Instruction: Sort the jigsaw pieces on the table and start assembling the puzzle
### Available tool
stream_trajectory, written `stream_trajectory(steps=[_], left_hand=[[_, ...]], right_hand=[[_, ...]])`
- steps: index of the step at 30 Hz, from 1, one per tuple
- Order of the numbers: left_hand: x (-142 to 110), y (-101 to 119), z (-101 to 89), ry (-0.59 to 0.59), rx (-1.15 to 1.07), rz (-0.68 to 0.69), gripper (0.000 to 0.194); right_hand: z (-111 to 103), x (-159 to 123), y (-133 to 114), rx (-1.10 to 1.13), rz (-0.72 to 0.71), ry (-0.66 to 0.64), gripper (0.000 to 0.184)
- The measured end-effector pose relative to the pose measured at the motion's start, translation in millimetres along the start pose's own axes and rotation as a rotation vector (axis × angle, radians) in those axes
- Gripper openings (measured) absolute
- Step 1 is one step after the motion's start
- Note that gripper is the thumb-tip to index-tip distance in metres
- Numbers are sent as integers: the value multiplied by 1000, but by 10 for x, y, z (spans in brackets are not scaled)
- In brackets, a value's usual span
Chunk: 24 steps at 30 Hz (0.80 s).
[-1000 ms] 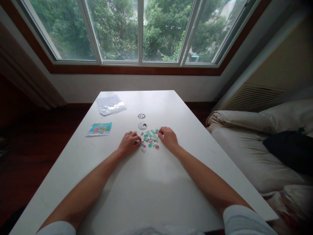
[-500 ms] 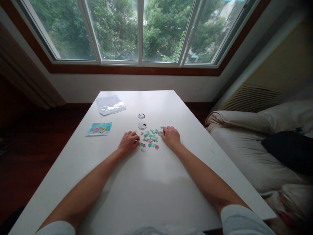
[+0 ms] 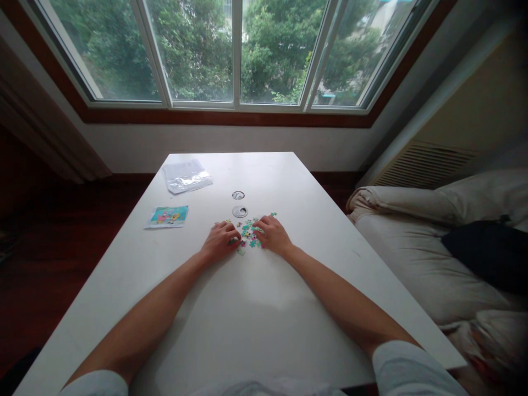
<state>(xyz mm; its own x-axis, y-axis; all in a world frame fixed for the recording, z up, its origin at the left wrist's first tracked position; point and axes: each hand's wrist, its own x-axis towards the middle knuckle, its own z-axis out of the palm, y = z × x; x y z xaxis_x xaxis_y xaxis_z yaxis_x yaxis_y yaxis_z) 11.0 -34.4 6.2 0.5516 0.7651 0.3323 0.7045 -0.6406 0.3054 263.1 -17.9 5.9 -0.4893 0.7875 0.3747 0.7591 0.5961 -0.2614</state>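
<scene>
A small heap of colourful jigsaw puzzle pieces in green, teal and pink lies on the white table. My left hand rests at the heap's left side, fingers curved and thumb apart, with a few pieces showing in the gap. Over the heap's right part lies my right hand, its fingers spread and touching the pieces, some of which they hide. One loose piece sits beyond the right hand. Another, pale piece lies at the heap's near edge.
Two round inserts with dark rims are set in the table beyond the heap. To the left lies a colourful picture packet, with a clear plastic bag farther back. A beige sofa stands right of the table.
My right hand has moved left, from the heap's right edge onto the pieces, and its fingers have spread. My left hand has shifted slightly right, towards the heap.
</scene>
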Motion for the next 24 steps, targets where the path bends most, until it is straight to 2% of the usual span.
stream_trajectory(steps=[7, 16, 24], left_hand=[[17, -6, 8, 21, 38, -16, 17], [4, -34, 16, 75, 24, -75, 11], [-1, -40, 26, 85, 16, -81, 12]], right_hand=[[29, 154, 10, 45, -7, -3, 21], [112, 483, 19, -54, -90, -163, 20], [166, 484, -27, -60, -52, -148, 14]])
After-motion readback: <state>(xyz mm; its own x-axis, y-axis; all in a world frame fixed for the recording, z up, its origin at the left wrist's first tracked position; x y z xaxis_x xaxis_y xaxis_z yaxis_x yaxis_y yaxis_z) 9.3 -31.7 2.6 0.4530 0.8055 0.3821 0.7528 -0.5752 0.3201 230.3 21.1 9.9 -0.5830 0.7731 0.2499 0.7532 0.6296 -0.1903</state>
